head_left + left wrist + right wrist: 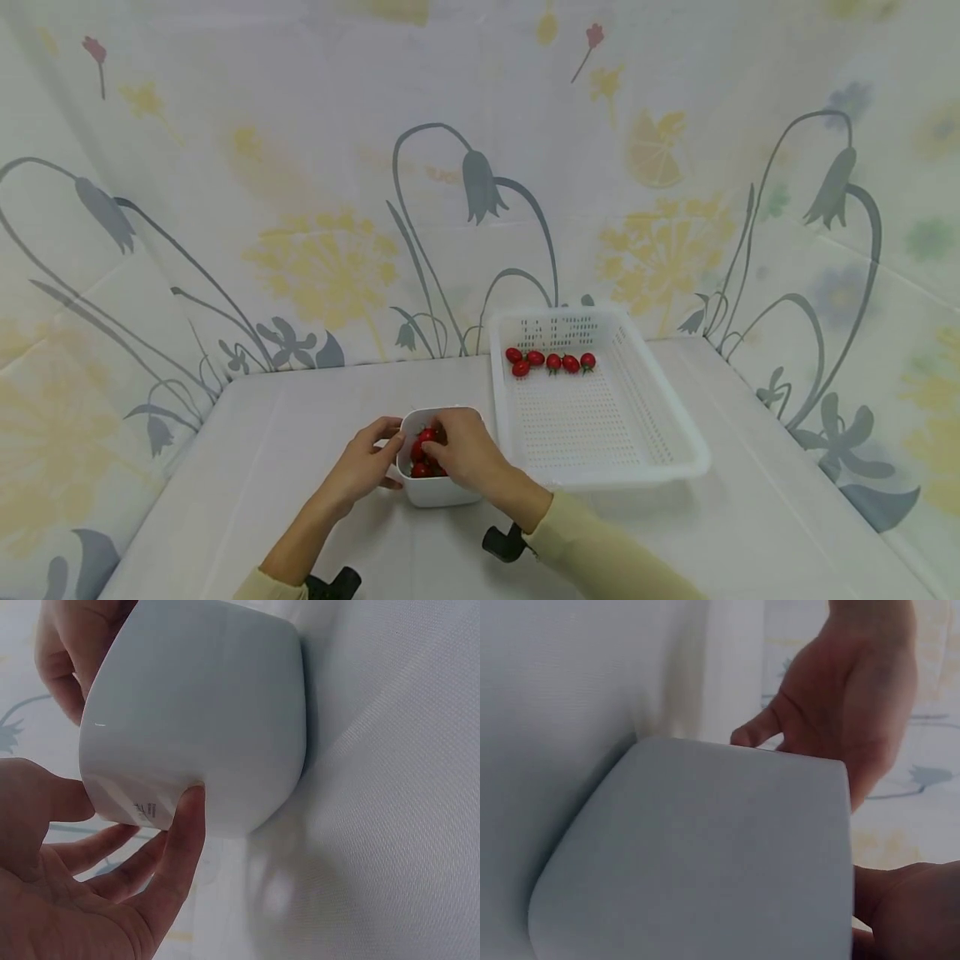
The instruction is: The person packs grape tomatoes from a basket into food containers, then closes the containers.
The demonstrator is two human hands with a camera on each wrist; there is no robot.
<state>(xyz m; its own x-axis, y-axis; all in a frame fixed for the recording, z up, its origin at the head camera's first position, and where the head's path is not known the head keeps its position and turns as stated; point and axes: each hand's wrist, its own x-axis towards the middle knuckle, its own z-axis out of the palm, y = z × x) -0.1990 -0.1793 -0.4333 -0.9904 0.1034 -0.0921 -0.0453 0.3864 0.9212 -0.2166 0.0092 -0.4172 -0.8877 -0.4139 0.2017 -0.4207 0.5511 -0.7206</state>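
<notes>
A white square-sided container [442, 493] stands on the table, with several red cherry tomatoes [421, 470] inside. My left hand [360, 468] holds its left side, thumb at the rim and fingers against the outer wall, as the left wrist view also shows at the container [202, 712]. My right hand [467, 450] reaches over the rim into the container, its thumb beside the tomatoes. Its fingertips are hidden, so whether it pinches a tomato cannot be told. In the right wrist view, the container's wall [705, 847] hides most of that hand [919, 911].
A white perforated basket [581, 429] stands right of the container, close to my right hand. Several cherry tomatoes [553, 362] lie near its back wall, roughly in a row. The table [300, 433] has a pale cover; a flower-printed cloth [480, 275] hangs behind it.
</notes>
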